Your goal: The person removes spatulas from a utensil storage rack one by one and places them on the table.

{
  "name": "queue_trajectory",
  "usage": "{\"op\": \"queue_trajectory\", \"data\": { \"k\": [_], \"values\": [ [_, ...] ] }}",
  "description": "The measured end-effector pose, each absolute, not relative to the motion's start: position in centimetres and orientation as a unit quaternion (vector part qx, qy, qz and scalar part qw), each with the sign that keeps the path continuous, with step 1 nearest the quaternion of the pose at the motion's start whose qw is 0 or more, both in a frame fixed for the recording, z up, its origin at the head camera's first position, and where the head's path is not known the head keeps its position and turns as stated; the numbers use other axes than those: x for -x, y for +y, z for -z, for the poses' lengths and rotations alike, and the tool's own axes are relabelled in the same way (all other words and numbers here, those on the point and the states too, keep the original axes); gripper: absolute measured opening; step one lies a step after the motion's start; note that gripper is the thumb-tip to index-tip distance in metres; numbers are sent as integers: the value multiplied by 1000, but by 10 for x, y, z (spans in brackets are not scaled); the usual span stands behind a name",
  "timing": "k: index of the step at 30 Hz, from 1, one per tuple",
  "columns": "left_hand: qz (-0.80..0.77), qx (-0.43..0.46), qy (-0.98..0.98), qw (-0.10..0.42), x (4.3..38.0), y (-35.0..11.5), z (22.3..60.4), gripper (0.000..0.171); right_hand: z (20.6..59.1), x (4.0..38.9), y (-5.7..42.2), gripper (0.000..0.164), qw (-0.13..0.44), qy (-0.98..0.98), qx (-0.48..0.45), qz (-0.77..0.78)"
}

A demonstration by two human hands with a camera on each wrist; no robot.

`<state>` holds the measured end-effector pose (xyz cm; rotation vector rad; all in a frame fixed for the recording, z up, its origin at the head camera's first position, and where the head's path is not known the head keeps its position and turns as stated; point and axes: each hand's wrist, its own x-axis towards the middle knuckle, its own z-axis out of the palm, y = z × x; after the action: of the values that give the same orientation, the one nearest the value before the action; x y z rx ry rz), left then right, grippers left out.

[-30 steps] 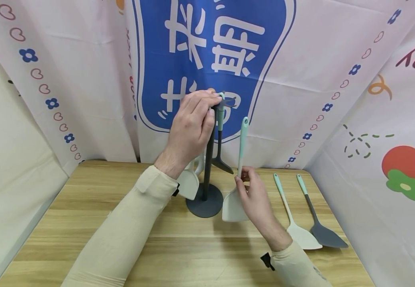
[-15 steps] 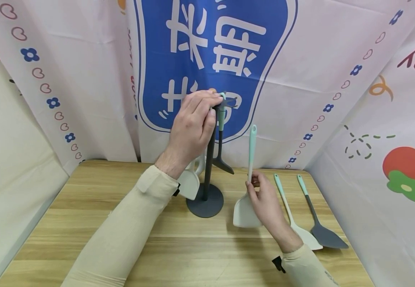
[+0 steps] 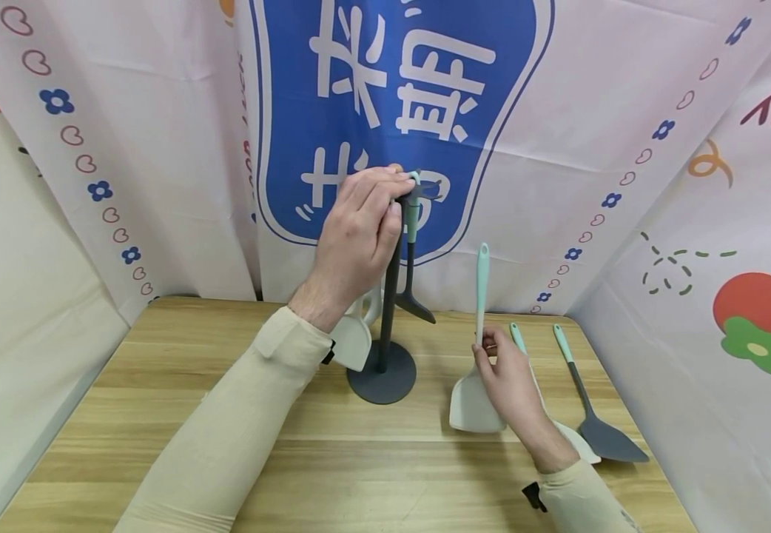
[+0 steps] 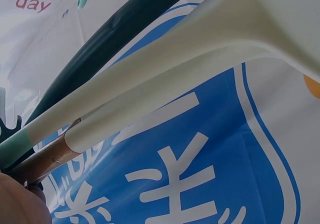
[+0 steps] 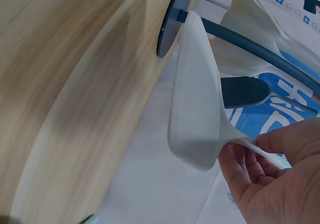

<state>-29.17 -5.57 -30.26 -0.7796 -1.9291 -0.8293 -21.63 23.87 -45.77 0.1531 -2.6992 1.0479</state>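
Observation:
My right hand point(image 3: 510, 381) pinches the shaft of a white spatula point(image 3: 473, 406) with a mint handle, upright above the table with its blade low. In the right wrist view thumb and fingers point(image 5: 237, 171) close on its neck. My left hand point(image 3: 357, 226) grips the top of a dark utensil stand point(image 3: 385, 381), fingers over it and thumb down the side. On the stand hang a dark utensil point(image 3: 410, 277) with a mint handle and white utensils point(image 3: 351, 342), partly hidden by my left arm. The left wrist view shows two pale shafts point(image 4: 145, 64) close up.
A second white spatula point(image 3: 578, 442) lies on the wooden table point(image 3: 179, 370), partly behind my right hand. Right of it lies a dark grey spatula point(image 3: 608, 438) with a mint handle. Printed cloth point(image 3: 592, 96) stands behind and at both sides.
My right hand has carried the white spatula rightward and lower, away from the stand, partly covering the lying white spatula. My left hand has stayed on the stand's top.

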Motion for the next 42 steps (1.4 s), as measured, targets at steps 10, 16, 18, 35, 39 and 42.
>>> {"op": "queue_trajectory", "data": {
  "k": [10,16,18,35,39,42],
  "values": [
    [332,313,-777,433,291,-56,303,45,464,215,254,25,102,-928,-48,-355],
    [332,313,-777,434,291,-56,303,45,469,214,263,23,100,-935,-49,-338],
    [332,313,-777,434,291,-56,303,45,470,214,266,23,98,-936,-48,-335],
    [331,312,-777,435,292,-56,302,46,479,213,281,26,40,-944,-22,-328],
    [331,313,-777,435,291,-56,302,46,482,214,283,28,25,-946,-19,-323],
    [332,313,-777,434,291,-56,302,45,485,215,285,28,13,-946,-15,-323]
  ]
}}
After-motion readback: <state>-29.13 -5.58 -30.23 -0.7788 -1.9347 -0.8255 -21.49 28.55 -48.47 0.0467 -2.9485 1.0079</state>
